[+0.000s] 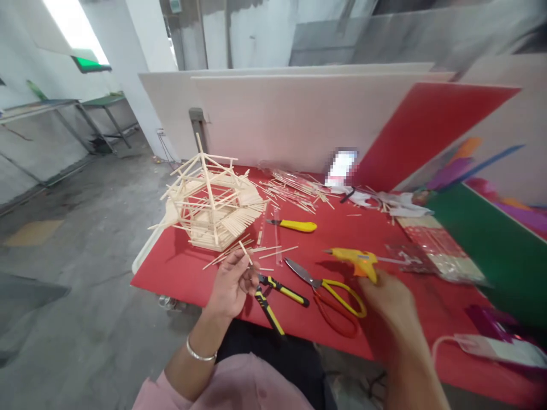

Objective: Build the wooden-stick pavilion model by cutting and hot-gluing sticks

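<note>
Red table [188, 273] strewn with craft gear.
On it: a stick house [209, 199], loose sticks [290, 191], yellow knife [294, 225], pliers [277, 293], scissors [333, 293] and plastic packets [431, 250] on the right.

Bare red table [179, 273] open at near-left corner, below stick model [211, 202] | centre blocked: pliers [273, 293], scissors [329, 293], yellow knife [294, 225] lie close together | loose sticks [294, 191] litter the back | upright boards [299, 114] wall the far edge | green sheet [491, 245] and packets [436, 250] crowd the right.
</note>
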The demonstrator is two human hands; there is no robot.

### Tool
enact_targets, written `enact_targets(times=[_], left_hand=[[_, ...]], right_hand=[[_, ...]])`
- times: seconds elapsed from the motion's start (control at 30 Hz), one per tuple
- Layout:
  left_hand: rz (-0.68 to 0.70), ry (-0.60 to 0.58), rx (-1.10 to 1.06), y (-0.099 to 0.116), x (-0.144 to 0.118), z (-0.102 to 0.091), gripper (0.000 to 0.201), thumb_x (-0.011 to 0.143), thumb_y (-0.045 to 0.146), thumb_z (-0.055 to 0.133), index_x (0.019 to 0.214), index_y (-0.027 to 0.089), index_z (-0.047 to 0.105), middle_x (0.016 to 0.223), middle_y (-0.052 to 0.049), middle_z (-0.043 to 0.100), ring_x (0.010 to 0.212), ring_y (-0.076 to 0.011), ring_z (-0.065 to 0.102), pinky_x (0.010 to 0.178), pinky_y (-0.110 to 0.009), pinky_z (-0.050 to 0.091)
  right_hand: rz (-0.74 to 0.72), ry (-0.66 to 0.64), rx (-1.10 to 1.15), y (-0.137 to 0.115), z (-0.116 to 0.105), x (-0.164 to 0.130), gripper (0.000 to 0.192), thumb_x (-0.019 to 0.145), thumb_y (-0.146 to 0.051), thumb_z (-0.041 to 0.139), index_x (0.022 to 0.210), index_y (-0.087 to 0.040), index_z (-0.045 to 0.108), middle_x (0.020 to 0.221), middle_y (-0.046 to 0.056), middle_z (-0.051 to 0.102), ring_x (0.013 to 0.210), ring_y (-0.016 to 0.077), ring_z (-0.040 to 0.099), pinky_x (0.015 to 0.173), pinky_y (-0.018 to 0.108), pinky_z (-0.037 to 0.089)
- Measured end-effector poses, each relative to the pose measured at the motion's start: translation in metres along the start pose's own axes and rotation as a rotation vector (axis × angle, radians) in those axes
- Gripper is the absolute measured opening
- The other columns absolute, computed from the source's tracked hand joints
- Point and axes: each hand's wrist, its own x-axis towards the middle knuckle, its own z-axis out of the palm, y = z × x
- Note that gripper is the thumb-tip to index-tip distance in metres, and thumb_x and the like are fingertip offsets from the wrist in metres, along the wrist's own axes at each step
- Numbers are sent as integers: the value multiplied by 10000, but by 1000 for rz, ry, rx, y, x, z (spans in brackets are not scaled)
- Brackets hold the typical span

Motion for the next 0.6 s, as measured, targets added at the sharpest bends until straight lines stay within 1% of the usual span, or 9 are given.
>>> enact_targets(times=[0.07, 0.1, 0.2, 0.23, 0.3, 0.37, 0.47, 0.53, 0.6], left_hand=[[15, 18, 1, 3, 0, 1, 289, 691, 289, 787, 892, 160, 626, 646, -7, 676, 423, -91, 571, 326, -144, 389], [29, 28, -4, 5, 1, 2, 294, 683, 288, 792, 884, 157, 622, 638, -6, 673, 420, -90, 570, 327, -143, 387], [75, 72, -53, 10, 3, 4, 305, 649, 256, 815, 859, 140, 626, 645, -1, 668, 458, -75, 585, 363, -125, 396], [81, 87, -71, 11, 4, 4, 311, 635, 240, 823, 853, 136, 629, 655, -3, 671, 475, -71, 591, 381, -121, 405], [75, 109, -93, 14, 5, 4, 321, 609, 214, 837, 844, 129, 634, 671, -9, 679, 497, -67, 598, 407, -121, 421], [65, 124, -108, 17, 6, 3, 325, 592, 205, 844, 829, 126, 636, 671, -15, 684, 490, -66, 593, 407, -124, 415], [57, 142, -140, 19, 7, 1, 319, 578, 216, 849, 789, 131, 625, 647, -9, 681, 459, -65, 583, 391, -127, 391], [50, 155, -153, 21, 9, -1, 316, 577, 233, 848, 770, 133, 618, 625, -1, 674, 445, -65, 579, 386, -130, 381], [40, 165, -153, 23, 11, -2, 314, 582, 253, 846, 758, 134, 616, 606, 6, 666, 439, -65, 577, 384, -132, 379]], right_hand=[[55, 100, 95, -15, -17, -14, 200, 743, -378, 474, 764, -200, 562, 629, 74, 604, 580, 212, 547, 518, 293, 371], [65, 122, 165, -25, -25, -22, 211, 723, -422, 488, 750, -216, 526, 594, 47, 576, 551, 204, 527, 510, 294, 369], [-80, 138, 415, -62, -48, -45, 217, 696, -447, 473, 752, -238, 477, 561, -8, 521, 500, 172, 491, 488, 279, 360], [-123, 149, 454, -77, -53, -52, 207, 698, -436, 462, 760, -239, 472, 570, -11, 520, 503, 167, 493, 490, 274, 359], [-213, 208, 455, -106, -60, -63, 199, 729, -429, 452, 784, -238, 470, 599, -11, 524, 516, 161, 487, 500, 270, 350], [-339, 252, 433, -135, -60, -69, 259, 760, -490, 483, 805, -235, 471, 621, -16, 527, 526, 154, 484, 514, 265, 344], [-438, 436, 303, -170, -51, -70, 399, 742, -609, 553, 796, -221, 483, 645, -15, 526, 554, 152, 490, 518, 256, 300], [-469, 570, 205, -187, -42, -67, 408, 769, -607, 554, 832, -205, 523, 663, -6, 536, 586, 158, 506, 523, 257, 269], [-509, 656, 130, -197, -33, -63, 389, 814, -560, 541, 912, -185, 561, 690, 7, 560, 622, 163, 527, 531, 261, 264]])
